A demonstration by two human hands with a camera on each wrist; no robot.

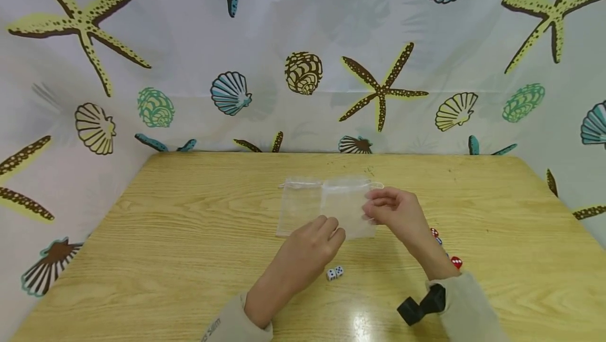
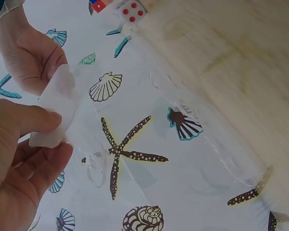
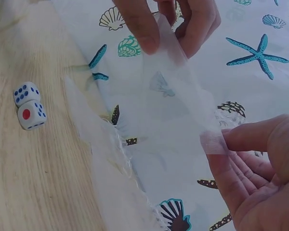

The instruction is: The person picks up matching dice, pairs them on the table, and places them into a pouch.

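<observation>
Two sheer white drawstring bags are side by side in the head view. The left-hand bag (image 1: pixel 298 208) lies on the wooden table; the right-hand bag (image 3: pixel 159 91) is between my hands. My left hand (image 1: pixel 314 242) pinches that bag's near edge between thumb and fingers, plainly seen in the left wrist view. With thumb and forefinger, my right hand (image 3: pixel 265 168) pinches its other edge, near the thin drawstring loop (image 1: pixel 377 185). Two white dice (image 1: pixel 335 272) sit together on the table, just right of my left wrist.
Beside my right forearm lie a red die (image 1: pixel 456 262) and other small red and blue dice, partly hidden by the arm. A black device (image 1: pixel 421 305) is strapped at the right wrist. Behind the wooden table (image 1: pixel 189 215) hangs a white cloth (image 1: pixel 265 31) printed with starfish and shells.
</observation>
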